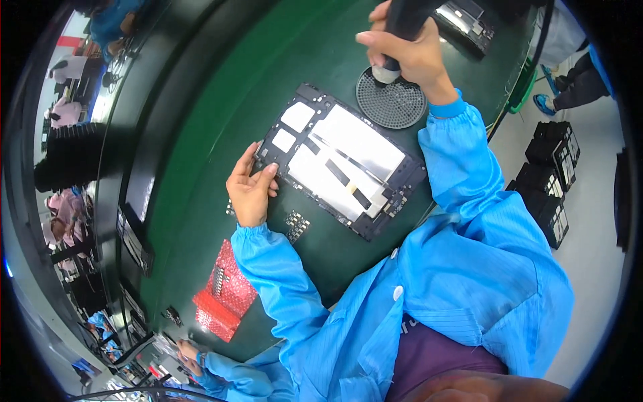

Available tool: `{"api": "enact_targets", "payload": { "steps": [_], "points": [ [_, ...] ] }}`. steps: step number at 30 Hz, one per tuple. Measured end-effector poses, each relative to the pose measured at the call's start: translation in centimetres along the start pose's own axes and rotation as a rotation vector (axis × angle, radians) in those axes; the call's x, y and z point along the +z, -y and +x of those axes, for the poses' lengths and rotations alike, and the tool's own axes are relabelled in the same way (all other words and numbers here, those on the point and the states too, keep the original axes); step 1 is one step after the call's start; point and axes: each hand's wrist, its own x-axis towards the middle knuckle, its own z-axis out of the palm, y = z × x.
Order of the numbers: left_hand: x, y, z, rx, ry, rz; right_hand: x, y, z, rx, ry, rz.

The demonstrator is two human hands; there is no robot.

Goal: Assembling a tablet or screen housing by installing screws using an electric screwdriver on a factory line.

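Device [345, 157] edge pinched in L hand [251, 191] fingers, black tool [405, 21] gripped in R hand [414, 57] fingers by gridded disc [392, 108]: prob. best held upright, w/ device steadied lightly.

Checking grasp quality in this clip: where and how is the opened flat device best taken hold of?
Probably the opened device is best pinched at its dark left corner, coming from the left: it is a broad, thin slab, and that edge keeps the grip off the large pale panels. The left hand holds it there.
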Motion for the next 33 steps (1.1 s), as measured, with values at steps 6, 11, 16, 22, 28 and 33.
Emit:
{"api": "enact_targets", "payload": {
  "steps": [6,11,16,22,28,33],
  "points": [
    [-0.1,0.3,0.0,-0.010,-0.036,-0.001,0.4,-2.0,1.0,0.003,0.077,0.020],
    [-0.2,0.8,-0.1,0.018,-0.044,-0.009,0.9,-2.3,1.0,0.054,0.079,0.029],
    [-0.1,0.6,-0.1,0.016,-0.039,-0.009,0.9,-2.7,1.1,0.028,0.091,0.027],
    [-0.1,0.7,-0.1,0.030,-0.031,-0.012,1.1,-2.1,0.9,0.023,0.094,-0.020],
    [0.3,0.2,-0.4,0.005,-0.042,0.004,1.6,-0.5,0.1,-0.033,0.011,-0.023],
    [0.9,0.9,0.0,0.012,0.004,0.101,4.2,1.6,-1.5,-0.116,0.071,0.192]
  ]
}}
